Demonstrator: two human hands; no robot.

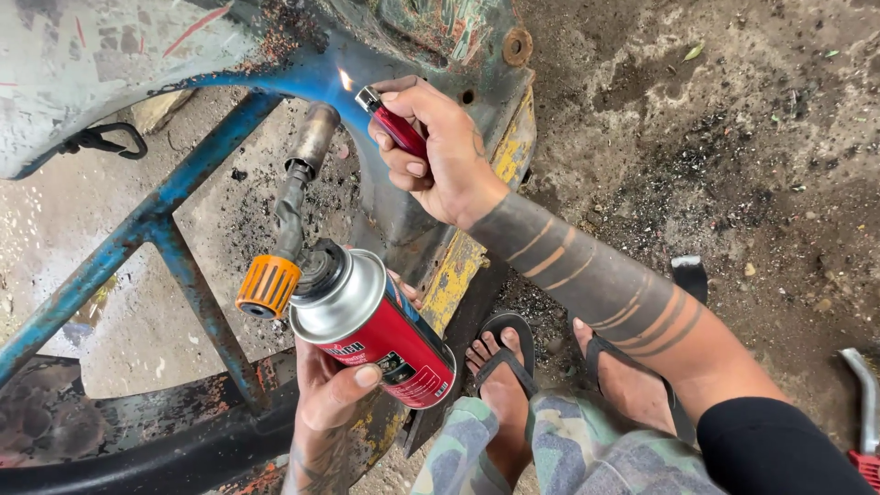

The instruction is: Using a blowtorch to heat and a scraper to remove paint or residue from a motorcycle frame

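Observation:
My left hand (328, 396) grips a red and silver gas canister (380, 332) fitted with a torch head. Its orange knob (267, 286) faces me and its metal nozzle (313, 137) points up at a blue metal frame (165, 206). My right hand (438, 151) holds a red lighter (394, 124) just right of the nozzle tip. A small flame (346, 80) burns at the lighter's top.
Worn blue and yellow painted metal (500, 156) of an old vehicle body stands ahead. My feet in black sandals (504, 367) rest on dirty ground (733, 137). A tool with a red handle (863, 412) lies at the right edge.

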